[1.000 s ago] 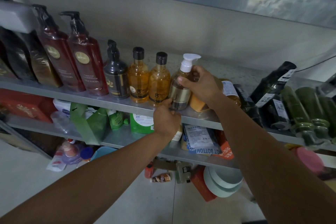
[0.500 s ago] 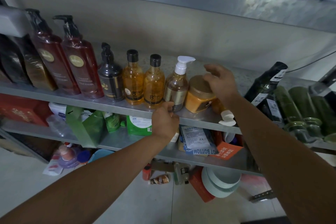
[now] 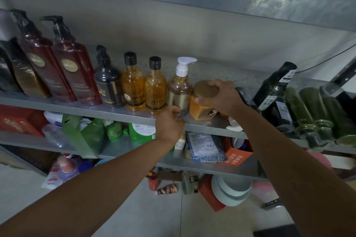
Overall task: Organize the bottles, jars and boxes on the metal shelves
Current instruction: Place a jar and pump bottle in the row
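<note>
Bottles (image 3: 155,90) stand in a row on the middle metal shelf (image 3: 123,114) before us. Our right hand (image 3: 221,98) curls over the gold lid (image 3: 204,91) of an orange jar (image 3: 200,110), gripping it from above. Our left hand (image 3: 169,125) pinches the base of a white-pump bottle (image 3: 180,90), upright just left of the jar.

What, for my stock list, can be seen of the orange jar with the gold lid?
The orange jar is short, squat and round, with a body that looks like plastic and a partly hidden label low on its front. Its wide, flat gold lid is on. It stands upright near the front edge of the metal shelf, close beside the white-pump bottle. The right hand grips it from above, fingers curled over the lid, thumb at the lid's near rim.
</note>
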